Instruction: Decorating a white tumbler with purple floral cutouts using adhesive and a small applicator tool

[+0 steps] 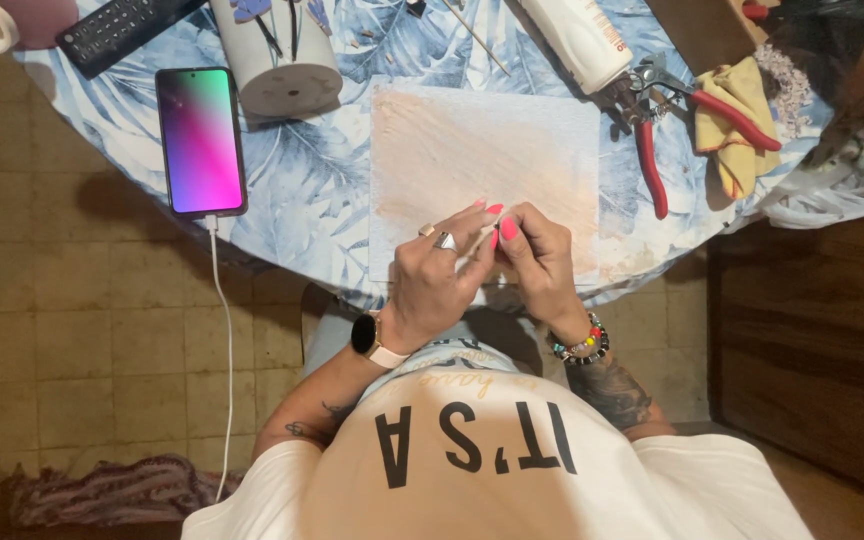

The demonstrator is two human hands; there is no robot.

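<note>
A thin pale stick [479, 240] is pinched between the fingers of the left hand [432, 280] and right hand [542, 262], held just above the near edge of the board [482, 150] on the surface [322, 190]. Its long axis is seen slanting from lower left to upper right. Both hands are closed on it, equally near.

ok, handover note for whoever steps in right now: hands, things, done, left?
Left hand: fingers pinched on a thin pale stick, ring and watch on.
Right hand: fingertips meet the same stick from the other side.
Both hands sit at the near edge of the table, over a pale peach-stained sheet.
Nearby: red-handled pliers and yellow cloth to the right; lit phone on a cable to the left; white cylinder behind.
Done: sheet laid out, stick in hand.
Left: cannot tell; the stick looks plain so far.
</note>
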